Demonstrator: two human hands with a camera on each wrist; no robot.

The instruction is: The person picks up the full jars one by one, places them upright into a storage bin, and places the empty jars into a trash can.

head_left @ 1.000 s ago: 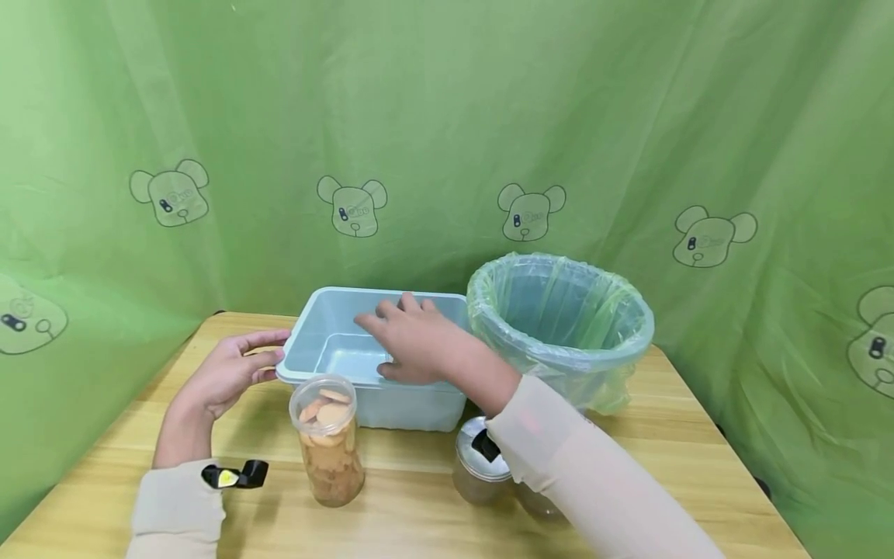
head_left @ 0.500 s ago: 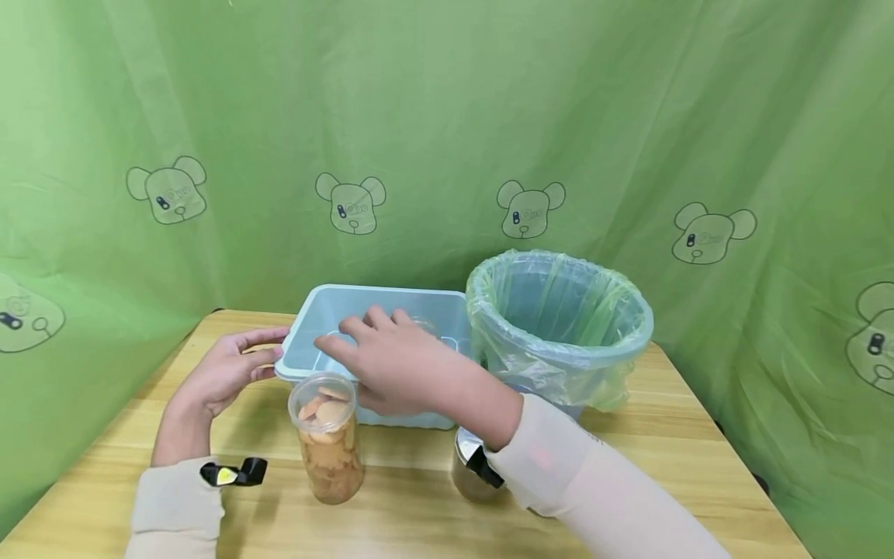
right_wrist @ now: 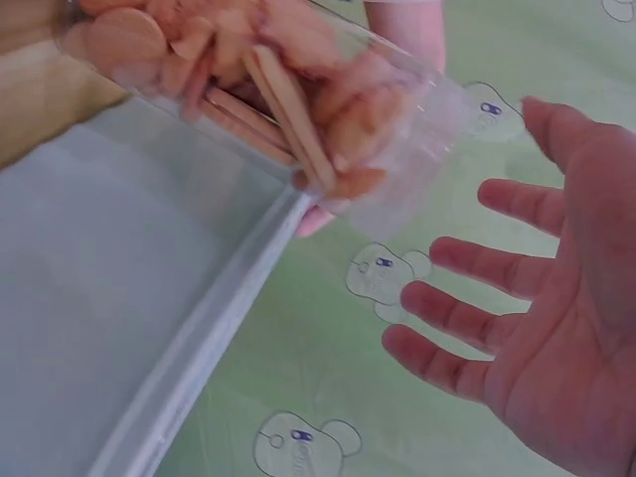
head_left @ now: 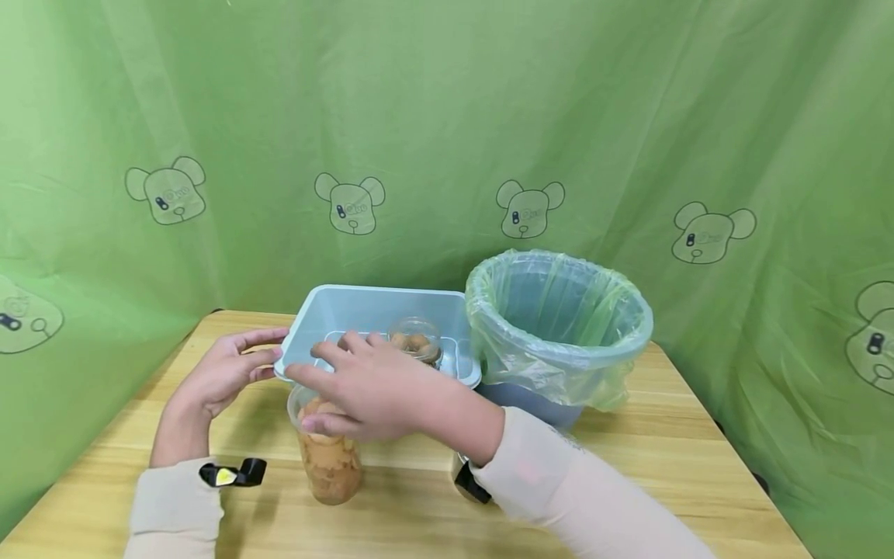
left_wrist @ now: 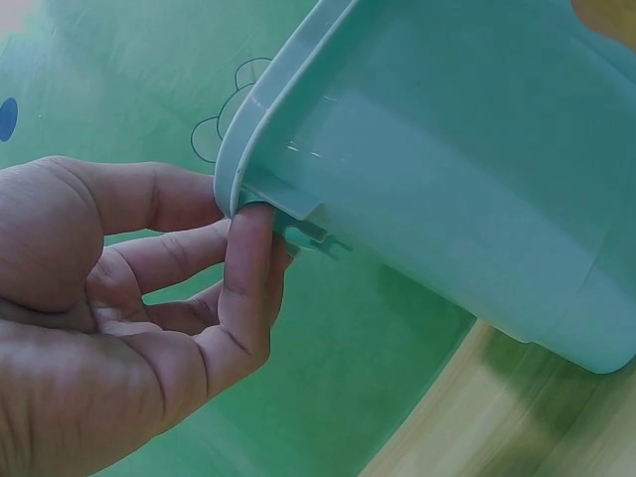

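Note:
My left hand (head_left: 226, 373) pinches the rim corner of a light blue plastic storage bin (head_left: 363, 299), thumb on one side and fingers on the other in the left wrist view. My right hand (head_left: 380, 388) spreads its fingers over the mouth of a tall clear jar of round orange-brown biscuits (head_left: 331, 470). In the right wrist view the right fingers (right_wrist: 487, 263) stand apart from the jar (right_wrist: 268, 84), holding nothing. Inside the bin sits a small clear jar with brown round pieces (head_left: 415, 341).
Right of the bin stands a blue bucket (head_left: 534, 404) lined with a green plastic bag (head_left: 594, 303). A metal-lidded jar is mostly hidden behind the right sleeve (head_left: 538, 458). The wooden table (head_left: 670, 473) backs onto a green curtain (head_left: 433, 116).
My right hand has moved from over the bin left and toward the body, to the biscuit jar. The small jar in the bin has come into sight. My left hand stays at the rim.

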